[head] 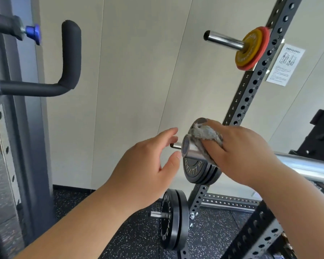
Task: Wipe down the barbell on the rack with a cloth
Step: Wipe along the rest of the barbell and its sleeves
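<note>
The chrome barbell (pixel 307 165) runs in from the right edge, and its sleeve end (pixel 190 150) points toward me at centre. My right hand (pixel 238 152) grips a grey cloth (pixel 204 135) wrapped over the top of the sleeve near its end cap. Just left of the end cap, my left hand (pixel 146 165) hovers with its fingers spread and relaxed, holding nothing and apart from the bar.
A grey perforated rack upright (pixel 251 90) rises behind the bar. It carries yellow and red plates (pixel 251 48) on a peg, black plates (pixel 198 171) behind the sleeve and more black plates (pixel 173 219) low down. A padded black handle (pixel 69 58) juts out at left.
</note>
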Available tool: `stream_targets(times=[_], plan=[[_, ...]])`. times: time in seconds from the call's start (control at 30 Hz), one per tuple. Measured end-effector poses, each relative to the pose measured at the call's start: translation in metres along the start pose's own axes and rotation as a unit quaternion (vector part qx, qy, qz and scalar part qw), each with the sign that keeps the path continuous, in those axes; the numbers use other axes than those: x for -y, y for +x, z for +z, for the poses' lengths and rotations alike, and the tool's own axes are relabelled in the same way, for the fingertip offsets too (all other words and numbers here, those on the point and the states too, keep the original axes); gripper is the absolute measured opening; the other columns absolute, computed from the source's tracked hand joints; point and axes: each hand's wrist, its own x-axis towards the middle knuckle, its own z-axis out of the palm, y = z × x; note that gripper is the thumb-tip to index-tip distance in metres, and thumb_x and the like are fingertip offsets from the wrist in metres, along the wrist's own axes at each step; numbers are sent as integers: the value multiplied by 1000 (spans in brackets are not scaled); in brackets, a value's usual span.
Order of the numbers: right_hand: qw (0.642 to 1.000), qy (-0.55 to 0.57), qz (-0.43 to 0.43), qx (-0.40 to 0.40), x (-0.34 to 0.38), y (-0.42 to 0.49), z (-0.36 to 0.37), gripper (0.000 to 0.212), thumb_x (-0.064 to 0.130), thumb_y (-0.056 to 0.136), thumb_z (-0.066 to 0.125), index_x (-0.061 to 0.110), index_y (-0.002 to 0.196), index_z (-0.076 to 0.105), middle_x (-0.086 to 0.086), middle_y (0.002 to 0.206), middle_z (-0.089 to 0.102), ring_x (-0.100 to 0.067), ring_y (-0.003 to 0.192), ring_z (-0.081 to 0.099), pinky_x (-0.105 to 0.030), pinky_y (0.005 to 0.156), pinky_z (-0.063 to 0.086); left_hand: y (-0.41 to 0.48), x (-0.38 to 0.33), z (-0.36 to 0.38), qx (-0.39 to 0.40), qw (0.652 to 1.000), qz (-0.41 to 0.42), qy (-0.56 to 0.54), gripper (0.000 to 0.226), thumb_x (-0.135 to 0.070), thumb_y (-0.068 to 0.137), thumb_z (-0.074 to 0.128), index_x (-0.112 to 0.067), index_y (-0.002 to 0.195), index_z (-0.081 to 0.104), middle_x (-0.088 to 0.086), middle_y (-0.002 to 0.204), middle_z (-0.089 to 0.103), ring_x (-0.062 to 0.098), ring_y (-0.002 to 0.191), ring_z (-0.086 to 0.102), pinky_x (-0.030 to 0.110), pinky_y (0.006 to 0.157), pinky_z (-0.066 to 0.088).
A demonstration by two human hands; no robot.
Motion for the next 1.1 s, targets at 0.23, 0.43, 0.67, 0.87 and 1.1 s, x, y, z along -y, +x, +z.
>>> stream_targets(times=[0.23,0.43,0.67,0.87,1.1], plan=[[990,-61,115,-43,-22,-21,5,49,64,100,16,32,81,48,8,67,55,-16,62,55,-35,61,51,10,-6,20,59,996,33,60,55,-59,100,39,-42,149,20,-16,132,61,-5,80,57,27,82,48],[995,-82,15,-54,-4,-29,14,87,90,90,9,38,145,52,6,106,64,-22,91,64,-39,87,50,23,10,23,42,998,36,-6,50,-64,96,49,-43,140,35,-27,138,54,-8,120,55,31,95,52],[986,-81,127,-70,-36,-32,8,67,69,104,7,36,122,63,18,77,58,-10,71,57,-32,77,47,24,9,19,52,997,37,-31,50,-58,96,49,-42,142,37,-30,135,54,-14,112,57,23,91,54],[992,15,36,-122,10,-30,22,48,37,94,38,33,133,65,7,117,69,-19,100,64,-43,96,48,22,7,19,25,999,37,-3,52,-45,91,66,-50,134,38,-30,116,60,-2,101,61,21,75,52],[979,5,141,-145,-25,-34,19,44,34,93,32,31,108,74,9,99,70,-17,85,61,-43,89,52,25,4,20,12,997,41,-64,38,-39,90,70,-40,124,51,-32,120,60,-5,109,59,9,81,44]])
